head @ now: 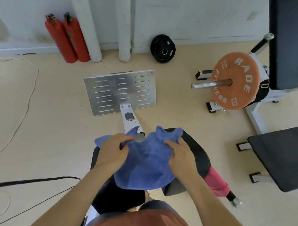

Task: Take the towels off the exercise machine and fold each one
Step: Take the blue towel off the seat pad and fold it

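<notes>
A blue towel (pixel 147 160) hangs bunched between both hands above the black padded seat (pixel 198 154) of the exercise machine. My left hand (pixel 112 150) grips the towel's left edge, fingers curled into the cloth. My right hand (pixel 180 157) pinches its right edge, with a corner of cloth sticking up past the fingers. A pink towel (pixel 216 181) is draped over the machine's bar to the right of the seat, below my right forearm. The towel's lower part sags in front of the seat and hides much of it.
The machine's metal foot plate (pixel 119 91) lies ahead on the floor. A weight bench with an orange plate (pixel 235 81) and a black pad (pixel 286 157) stands to the right. Two red extinguishers (pixel 68 39) and a black plate (pixel 162 48) lean at the wall. Cables (pixel 19 180) cross the floor on the left.
</notes>
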{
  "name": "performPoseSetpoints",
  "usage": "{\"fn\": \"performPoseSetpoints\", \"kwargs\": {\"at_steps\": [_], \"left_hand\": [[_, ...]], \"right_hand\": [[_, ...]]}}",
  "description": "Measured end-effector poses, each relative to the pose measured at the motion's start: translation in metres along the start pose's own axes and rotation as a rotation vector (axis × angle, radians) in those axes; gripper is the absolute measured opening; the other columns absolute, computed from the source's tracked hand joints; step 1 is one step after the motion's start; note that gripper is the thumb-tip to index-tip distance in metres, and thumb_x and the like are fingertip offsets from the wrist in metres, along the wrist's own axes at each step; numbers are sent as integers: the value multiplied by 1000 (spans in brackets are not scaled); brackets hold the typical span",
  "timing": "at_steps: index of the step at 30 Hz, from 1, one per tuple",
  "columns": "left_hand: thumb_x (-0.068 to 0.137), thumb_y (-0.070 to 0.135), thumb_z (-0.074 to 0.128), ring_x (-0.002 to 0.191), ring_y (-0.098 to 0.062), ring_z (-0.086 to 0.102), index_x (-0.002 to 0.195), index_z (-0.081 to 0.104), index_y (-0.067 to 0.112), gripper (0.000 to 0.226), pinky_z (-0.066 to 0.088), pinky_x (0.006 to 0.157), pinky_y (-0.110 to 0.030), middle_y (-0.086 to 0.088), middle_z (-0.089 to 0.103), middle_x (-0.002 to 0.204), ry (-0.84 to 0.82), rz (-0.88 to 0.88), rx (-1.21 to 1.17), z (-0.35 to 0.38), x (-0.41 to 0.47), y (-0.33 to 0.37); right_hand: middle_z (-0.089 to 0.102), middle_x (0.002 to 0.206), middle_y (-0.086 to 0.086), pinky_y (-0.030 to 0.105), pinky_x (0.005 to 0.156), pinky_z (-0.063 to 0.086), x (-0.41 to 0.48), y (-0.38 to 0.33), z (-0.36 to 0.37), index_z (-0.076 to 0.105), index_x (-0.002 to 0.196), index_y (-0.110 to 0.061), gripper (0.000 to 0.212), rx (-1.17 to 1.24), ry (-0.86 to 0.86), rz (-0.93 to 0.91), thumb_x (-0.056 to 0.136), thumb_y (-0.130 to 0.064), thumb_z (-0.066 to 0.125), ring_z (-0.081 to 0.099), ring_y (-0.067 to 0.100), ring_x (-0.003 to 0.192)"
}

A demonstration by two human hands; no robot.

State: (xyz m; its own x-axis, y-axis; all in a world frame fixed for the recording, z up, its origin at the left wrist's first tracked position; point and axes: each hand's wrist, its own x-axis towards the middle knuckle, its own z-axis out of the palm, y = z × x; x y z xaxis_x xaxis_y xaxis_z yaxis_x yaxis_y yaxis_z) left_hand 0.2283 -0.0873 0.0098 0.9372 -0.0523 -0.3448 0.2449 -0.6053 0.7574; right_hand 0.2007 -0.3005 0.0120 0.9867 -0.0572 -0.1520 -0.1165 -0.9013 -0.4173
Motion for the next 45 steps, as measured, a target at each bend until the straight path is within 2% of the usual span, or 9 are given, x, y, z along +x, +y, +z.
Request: {"fn": "performPoseSetpoints", "kwargs": {"at_steps": [5, 9, 12, 17, 23, 26, 31, 38, 45], "left_hand": [[91, 7, 53, 101, 1, 60, 108, 69, 28, 32, 42, 89, -9, 14, 68, 105, -93, -2, -276, 17, -8, 43], [91, 26, 58, 108, -6, 60, 115, 67, 34, 27, 46, 96, -27, 10, 67, 115, -92, 12, -173, 19, -7, 46], [83, 26, 68, 90, -2, 63, 103, 73, 33, 22, 46, 81, -13, 18, 70, 94, 26, 25, -134, 12, -4, 53], [79, 7, 62, 79, -4, 63, 85, 75, 29, 26, 41, 69, -4, 18, 67, 78, 63, -30, -122, 15, -8, 58], [79, 20, 74, 81, -8, 69, 74, 72, 36, 17, 53, 78, -24, 9, 74, 78, -24, -131, -422, 17, -13, 61], [79, 17, 74, 72, -1, 67, 77, 71, 30, 14, 50, 68, -13, 8, 73, 78, 94, -152, -434, 19, -11, 65], [83, 5, 68, 69, 1, 67, 86, 74, 18, 14, 48, 63, -8, 4, 74, 80, 153, -179, -631, 15, -12, 70], [80, -12, 60, 72, -17, 66, 104, 65, 29, 48, 56, 68, -25, -8, 68, 78, 77, -174, -654, 18, -12, 72], [83, -20, 43, 87, -26, 61, 115, 64, 6, 47, 51, 74, -28, -19, 66, 101, -165, -286, -1134, 3, -9, 67]], "right_hand": [[61, 111, 5, 9, 75, 48, 5, -48, -7, 57, 119, -26, 61, 715, -115, 244, 75, 15, 46, 61, 19, 99], [67, 102, 17, 40, 82, 58, 3, -62, -21, 42, 135, -36, 75, 1056, -148, 310, 81, 13, 57, 69, 24, 90], [67, 98, 26, 39, 83, 57, 3, -65, -24, 39, 132, -39, 79, 1207, -213, 390, 81, 19, 52, 69, 26, 87], [61, 71, 3, 11, 64, 47, -1, -67, -28, 53, 110, -38, 58, 776, -94, 286, 80, 11, 49, 58, 5, 69], [64, 76, -2, 10, 68, 49, 4, -64, -29, 54, 119, -28, 51, 686, -134, 265, 80, 5, 57, 63, 6, 74], [62, 84, 11, 12, 64, 48, 5, -71, -29, 55, 112, -32, 51, 820, -167, 297, 80, 8, 55, 61, 11, 73], [69, 102, 16, 34, 67, 55, 17, -62, -38, 53, 119, -15, 32, 1534, -351, 711, 89, -7, 61, 66, 24, 84], [64, 98, 32, 36, 81, 54, 22, -64, -29, 66, 104, 2, 19, 1341, -314, 610, 87, 2, 61, 61, 32, 85], [71, 105, 21, 39, 85, 54, 25, -62, -33, 68, 108, 0, 21, 1351, -330, 478, 90, -1, 59, 68, 33, 98]]}}
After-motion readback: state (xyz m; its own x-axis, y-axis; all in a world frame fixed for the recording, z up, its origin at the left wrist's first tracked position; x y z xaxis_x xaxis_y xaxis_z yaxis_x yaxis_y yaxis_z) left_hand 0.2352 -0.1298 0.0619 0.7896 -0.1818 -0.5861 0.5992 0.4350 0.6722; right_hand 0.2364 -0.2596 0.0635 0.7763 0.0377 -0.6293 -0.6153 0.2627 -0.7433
